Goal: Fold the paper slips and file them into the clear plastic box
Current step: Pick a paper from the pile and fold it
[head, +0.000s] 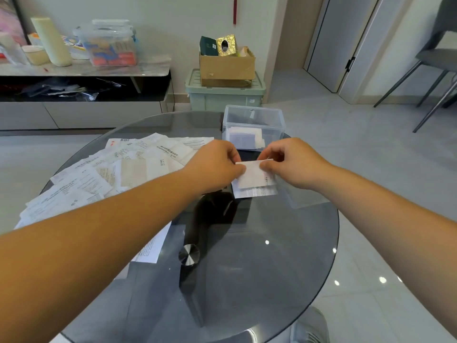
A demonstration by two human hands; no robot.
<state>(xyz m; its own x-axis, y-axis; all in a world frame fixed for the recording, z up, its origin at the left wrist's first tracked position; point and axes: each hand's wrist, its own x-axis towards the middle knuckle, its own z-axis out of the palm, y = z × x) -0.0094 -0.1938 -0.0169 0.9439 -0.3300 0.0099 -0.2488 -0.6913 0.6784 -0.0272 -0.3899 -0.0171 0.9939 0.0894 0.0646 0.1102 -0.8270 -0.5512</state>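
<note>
Your left hand (217, 165) and right hand (295, 164) both pinch folded slip (254, 176) near far edge of tabletop (267, 263), clear box (275, 133) just beyond

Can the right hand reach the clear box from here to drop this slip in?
Probably yes. The clear box sits just beyond the right hand, its top looks open, and nothing stands between them. The left hand also pinches the slip, so it would need to let go first.
</note>
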